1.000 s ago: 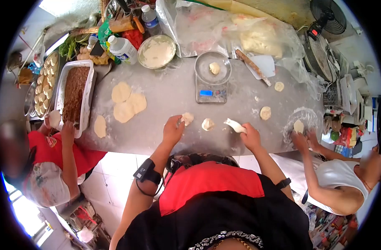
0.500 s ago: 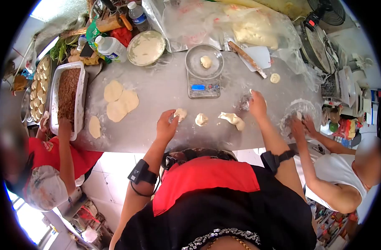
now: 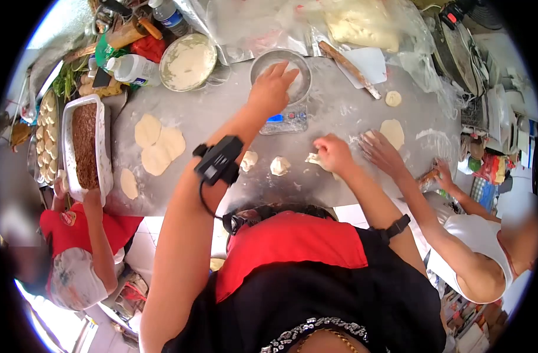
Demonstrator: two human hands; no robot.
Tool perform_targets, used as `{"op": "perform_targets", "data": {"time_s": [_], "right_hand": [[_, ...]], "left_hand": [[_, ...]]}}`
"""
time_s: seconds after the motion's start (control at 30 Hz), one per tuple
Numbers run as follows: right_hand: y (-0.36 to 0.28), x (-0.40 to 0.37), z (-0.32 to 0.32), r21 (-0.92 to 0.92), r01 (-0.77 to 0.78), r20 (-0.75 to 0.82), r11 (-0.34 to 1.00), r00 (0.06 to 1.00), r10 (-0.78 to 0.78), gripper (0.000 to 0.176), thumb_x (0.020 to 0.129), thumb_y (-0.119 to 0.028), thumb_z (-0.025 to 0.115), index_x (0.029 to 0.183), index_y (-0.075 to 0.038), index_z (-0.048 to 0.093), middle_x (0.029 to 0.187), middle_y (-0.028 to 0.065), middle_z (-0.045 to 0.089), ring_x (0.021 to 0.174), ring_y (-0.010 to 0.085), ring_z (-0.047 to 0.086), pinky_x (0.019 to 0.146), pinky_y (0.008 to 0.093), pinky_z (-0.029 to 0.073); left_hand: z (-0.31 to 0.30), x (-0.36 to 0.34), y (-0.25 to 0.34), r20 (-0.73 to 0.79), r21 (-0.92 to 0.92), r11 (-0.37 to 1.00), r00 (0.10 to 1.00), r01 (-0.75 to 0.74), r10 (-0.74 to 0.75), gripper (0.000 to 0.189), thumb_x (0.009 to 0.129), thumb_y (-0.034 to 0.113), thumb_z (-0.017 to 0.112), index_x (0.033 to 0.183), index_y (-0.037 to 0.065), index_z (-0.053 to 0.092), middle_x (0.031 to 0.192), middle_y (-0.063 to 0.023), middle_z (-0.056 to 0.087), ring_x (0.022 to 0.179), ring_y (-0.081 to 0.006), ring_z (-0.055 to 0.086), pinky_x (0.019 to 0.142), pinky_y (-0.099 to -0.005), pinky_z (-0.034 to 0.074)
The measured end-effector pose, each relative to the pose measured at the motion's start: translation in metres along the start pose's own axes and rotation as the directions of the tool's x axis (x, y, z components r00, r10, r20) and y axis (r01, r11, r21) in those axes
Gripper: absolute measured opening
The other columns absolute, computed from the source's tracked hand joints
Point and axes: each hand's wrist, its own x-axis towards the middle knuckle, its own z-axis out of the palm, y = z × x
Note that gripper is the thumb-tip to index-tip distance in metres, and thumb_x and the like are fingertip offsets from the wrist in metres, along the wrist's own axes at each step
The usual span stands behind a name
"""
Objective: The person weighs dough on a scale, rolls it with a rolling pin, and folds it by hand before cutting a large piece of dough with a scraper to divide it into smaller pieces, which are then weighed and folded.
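Note:
My left hand reaches far over the metal table, fingers spread above the clear bowl on the digital scale. The dough lump in that bowl is hidden under the hand. My right hand is closed on a stretched piece of dough near the table's front edge. Two small dough lumps lie just left of it.
A co-worker's hand on the right presses beside a flat dough round. At the left, several flat rounds, a tray of brown filling and another person's hand. At the back, a flour bowl, bottles and bagged dough.
My left hand left the small dough lump and stretched forward to the bowl on the scale. My right hand came back from the right and took hold of the stretched dough piece.

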Motion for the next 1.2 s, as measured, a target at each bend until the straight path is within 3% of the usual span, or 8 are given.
{"op": "perform_targets", "data": {"time_s": [0.23,0.33,0.53,0.6,0.8,0.93,1.0,1.2], "right_hand": [[-0.013,-0.031,0.028,-0.130,0.008,0.129,0.992,0.992,0.009,0.016,0.077,-0.009,0.054,0.091,-0.008,0.059,0.087,0.0144,0.055,0.080,0.0336,0.057,0.068,0.0434,0.047],[-0.011,-0.029,0.024,-0.141,0.034,0.181,0.989,0.983,-0.008,0.014,0.078,-0.011,0.054,0.091,-0.007,0.059,0.088,0.0152,0.054,0.081,0.0341,0.057,0.068,0.0435,0.046],[-0.005,-0.024,0.017,0.205,-0.224,0.379,0.953,0.916,0.134,0.013,0.081,-0.018,0.060,0.086,-0.006,0.060,0.083,0.0096,0.060,0.080,0.0229,0.058,0.067,0.0355,0.046],[-0.010,-0.025,0.006,0.494,-0.564,0.612,0.661,0.766,0.197,0.016,0.082,-0.021,0.062,0.084,-0.005,0.061,0.082,0.0054,0.062,0.080,0.0166,0.058,0.067,0.0321,0.045],[-0.051,-0.033,-0.006,0.671,-0.619,0.479,0.408,0.782,0.398,0.018,0.081,-0.020,0.063,0.084,-0.003,0.063,0.087,0.0045,0.063,0.081,0.0135,0.059,0.067,0.0296,0.045],[-0.044,-0.033,0.017,0.112,-0.437,0.133,0.892,0.897,0.423,0.019,0.078,-0.021,0.064,0.084,-0.003,0.063,0.088,0.0112,0.064,0.080,0.0222,0.061,0.069,0.0352,0.047],[-0.041,-0.037,0.026,-0.214,-0.273,0.062,0.938,0.954,0.292,0.021,0.076,-0.023,0.064,0.083,-0.003,0.064,0.089,0.0144,0.063,0.081,0.0273,0.062,0.069,0.0385,0.048],[-0.026,-0.037,0.056,-0.263,-0.314,-0.137,0.912,0.948,0.287,0.023,0.075,-0.025,0.064,0.085,-0.004,0.065,0.089,0.0124,0.062,0.081,0.0265,0.061,0.067,0.0398,0.047]], "left_hand": [[0.002,-0.003,0.002,0.061,-0.373,0.851,0.925,0.370,-0.375,0.033,0.075,0.007,0.056,0.108,0.011,0.060,0.107,-0.0118,0.061,0.095,-0.0285,0.058,0.080,-0.0378,0.048],[-0.031,-0.032,0.023,0.364,-0.806,0.160,0.691,0.570,-0.624,0.027,0.081,0.010,0.054,0.107,0.007,0.059,0.100,-0.0092,0.062,0.087,-0.0214,0.061,0.073,-0.0330,0.048],[-0.056,-0.126,0.037,0.660,-0.752,-0.424,0.571,0.506,-0.489,0.033,0.091,0.022,0.045,0.119,0.006,0.049,0.105,-0.0089,0.059,0.096,-0.0243,0.061,0.073,-0.0314,0.049],[-0.054,-0.146,0.046,0.692,-0.721,-0.507,0.520,0.472,-0.501,0.033,0.092,0.025,0.044,0.119,0.006,0.049,0.106,-0.0089,0.058,0.095,-0.0250,0.061,0.076,-0.0329,0.050],[-0.048,-0.170,0.071,0.710,-0.697,-0.573,0.529,0.432,-0.465,0.035,0.092,0.026,0.047,0.122,0.008,0.046,0.106,-0.0089,0.057,0.098,-0.0271,0.061,0.079,-0.0347,0.052],[-0.052,-0.171,0.075,0.688,-0.716,-0.545,0.572,0.437,-0.446,0.038,0.091,0.023,0.049,0.125,0.008,0.042,0.108,-0.0098,0.056,0.100,-0.0272,0.060,0.079,-0.0345,0.051],[-0.054,-0.173,0.076,0.691,-0.718,-0.526,0.555,0.455,-0.464,0.038,0.091,0.023,0.048,0.125,0.007,0.042,0.108,-0.0103,0.056,0.100,-0.0270,0.060,0.078,-0.0343,0.051],[-0.061,-0.189,0.078,0.693,-0.718,-0.531,0.532,0.450,-0.486,0.038,0.091,0.024,0.048,0.125,0.007,0.042,0.108,-0.0103,0.056,0.099,-0.0268,0.059,0.078,-0.0345,0.051]]}}
